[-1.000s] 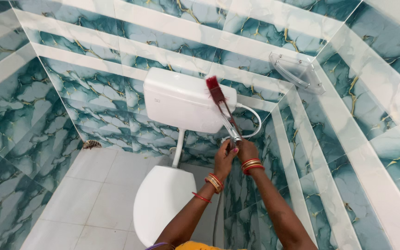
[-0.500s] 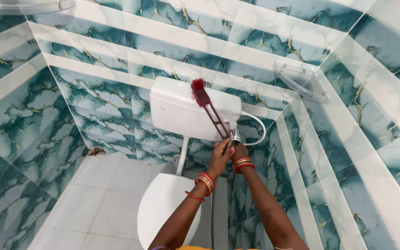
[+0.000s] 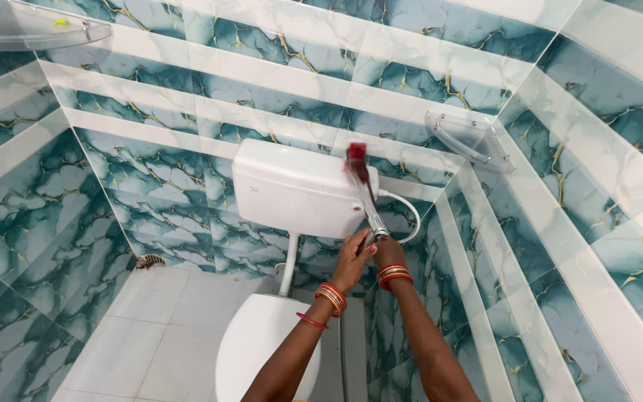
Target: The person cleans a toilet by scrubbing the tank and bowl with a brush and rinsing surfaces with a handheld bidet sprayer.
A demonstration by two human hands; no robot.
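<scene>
Hands meet at the lower end of a long-handled brush (image 3: 363,195): the right hand (image 3: 388,251) is wrapped shut around the base of the handle, and the left hand (image 3: 353,260) is closed on it just beside, fingers curled from the other side. Above the grip the handle rises slightly tilted, and its dark red bristle head sits blurred at the front top edge of the white flush cistern (image 3: 299,190). A white hose (image 3: 408,212) loops just to the right of the grip, running to the cistern's side. Below the grip stands the closed white toilet lid (image 3: 258,346), with the flush pipe (image 3: 288,262) to its upper left. Further out, a clear corner shelf (image 3: 470,139) hangs on the teal marbled wall tiles (image 3: 150,179) up and to the right. Judged from this, scrubbing goes best with both hands kept firm and low, the bristles pressed flat on the cistern and steered clear of the hose.
</scene>
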